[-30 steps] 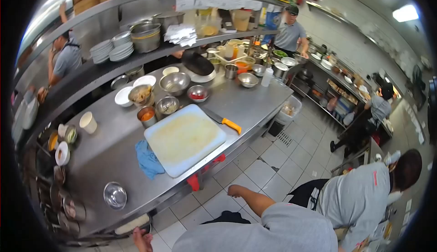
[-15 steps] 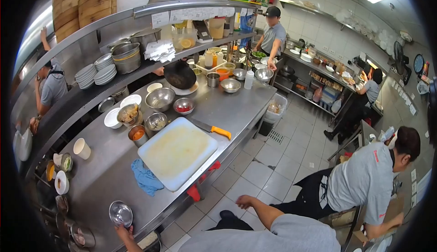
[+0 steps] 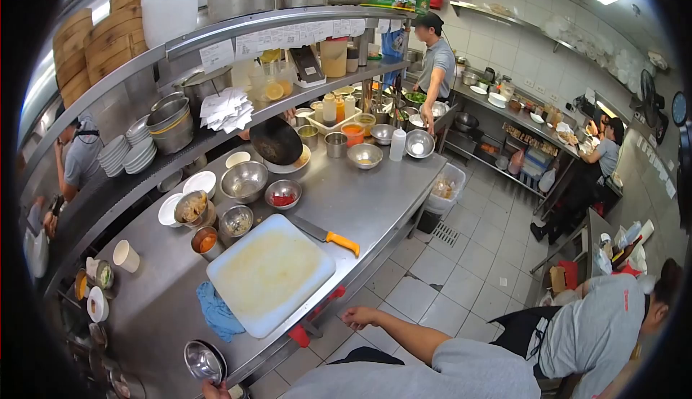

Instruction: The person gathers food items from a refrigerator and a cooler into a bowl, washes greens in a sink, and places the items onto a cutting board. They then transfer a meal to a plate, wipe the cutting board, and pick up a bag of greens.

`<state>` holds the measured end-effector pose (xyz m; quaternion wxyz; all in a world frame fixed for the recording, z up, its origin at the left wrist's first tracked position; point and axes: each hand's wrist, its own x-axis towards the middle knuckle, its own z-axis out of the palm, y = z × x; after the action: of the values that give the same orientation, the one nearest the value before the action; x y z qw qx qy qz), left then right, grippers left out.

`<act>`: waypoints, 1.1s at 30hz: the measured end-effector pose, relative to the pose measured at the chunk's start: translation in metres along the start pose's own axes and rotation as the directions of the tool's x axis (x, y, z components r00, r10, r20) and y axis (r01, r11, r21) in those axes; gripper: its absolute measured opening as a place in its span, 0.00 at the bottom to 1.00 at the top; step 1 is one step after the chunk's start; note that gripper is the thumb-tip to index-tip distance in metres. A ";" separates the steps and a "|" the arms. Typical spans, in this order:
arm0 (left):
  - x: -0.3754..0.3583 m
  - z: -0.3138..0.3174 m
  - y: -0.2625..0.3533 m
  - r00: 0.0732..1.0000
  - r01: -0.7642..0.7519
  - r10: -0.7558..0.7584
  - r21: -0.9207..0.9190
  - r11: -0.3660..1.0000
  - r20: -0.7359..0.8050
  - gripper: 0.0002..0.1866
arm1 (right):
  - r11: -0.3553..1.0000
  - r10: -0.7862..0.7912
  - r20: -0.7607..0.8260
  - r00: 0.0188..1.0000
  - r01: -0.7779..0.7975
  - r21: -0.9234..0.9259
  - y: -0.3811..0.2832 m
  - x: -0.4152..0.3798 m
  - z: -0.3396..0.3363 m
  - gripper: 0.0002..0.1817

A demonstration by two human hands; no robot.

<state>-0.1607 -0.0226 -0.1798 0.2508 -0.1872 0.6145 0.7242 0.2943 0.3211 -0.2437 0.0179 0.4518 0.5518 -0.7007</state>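
Note:
My left hand [image 3: 213, 390], mostly cut off by the bottom of the view, grips a metal bowl [image 3: 199, 360] at the counter's front left edge. A second, darker rim shows behind that bowl. Off the counter's front side, over the floor, my right hand [image 3: 360, 317] holds nothing; its fingers are loosely bent and apart. Between the hands lies a white cutting board [image 3: 270, 273], with a crumpled blue cloth [image 3: 218, 314] at its left corner. A knife with an orange handle [image 3: 343, 244] rests along the board's far edge.
Behind the board stand bowls of ingredients, including a red-filled bowl [image 3: 283, 195]. Across the counter, a person's hand tilts a black wok [image 3: 276, 142] over a plate. One co-worker [image 3: 436, 67] reaches toward a metal bowl [image 3: 419, 144]; another [image 3: 591, 320] bends close on my right.
The bowl in my left hand now shows a second rim behind it. Some food shows at the wok's lip. The co-worker on my right has bent lower, and the whole view has shifted slightly.

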 end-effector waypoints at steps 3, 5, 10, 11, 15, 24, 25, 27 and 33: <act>0.082 -0.012 -0.010 0.992 0.007 -0.003 -0.030 1.000 0.124 0.21 | 1.000 0.017 0.046 0.999 -0.017 -0.009 -0.010 0.005 -0.028 0.15; -0.053 0.083 0.048 0.932 0.292 -0.306 -0.096 0.952 -0.196 0.21 | 0.998 0.043 0.037 0.998 -0.045 0.053 0.003 0.005 -0.050 0.15; 0.029 0.050 0.009 0.983 -0.004 0.026 -0.121 0.993 0.181 0.22 | 0.964 0.140 -0.070 0.988 -0.120 0.237 0.067 -0.009 -0.085 0.16; 0.028 0.053 0.011 0.990 0.011 0.009 -0.145 0.989 0.138 0.22 | 0.952 0.185 -0.083 0.979 -0.158 0.261 0.081 -0.013 -0.090 0.15; 0.027 0.057 0.021 0.999 0.031 -0.024 -0.155 0.987 0.045 0.21 | 0.936 0.306 -0.142 0.941 -0.271 0.223 0.113 -0.028 -0.093 0.13; 0.033 0.058 0.012 0.985 0.075 -0.052 -0.136 0.988 0.162 0.24 | 0.949 0.311 -0.151 0.938 -0.315 -0.008 0.114 -0.026 -0.097 0.13; 0.039 0.059 0.011 0.977 0.098 -0.072 -0.120 0.988 0.203 0.23 | 0.948 0.312 -0.153 0.938 -0.317 -0.012 0.108 -0.027 -0.097 0.13; 0.043 0.059 0.011 0.966 0.121 -0.093 -0.107 0.987 0.241 0.23 | 0.947 0.307 -0.152 0.939 -0.317 -0.045 0.099 -0.026 -0.097 0.14; 0.030 0.057 0.021 0.958 0.151 -0.133 -0.055 0.987 0.255 0.25 | 0.973 0.227 -0.075 0.971 -0.229 -0.018 0.055 -0.012 -0.078 0.13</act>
<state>-0.1955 0.0349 -0.1709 0.3706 -0.1472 0.5355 0.7444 0.3779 0.3553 -0.2766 0.0841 0.5369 0.5057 -0.6700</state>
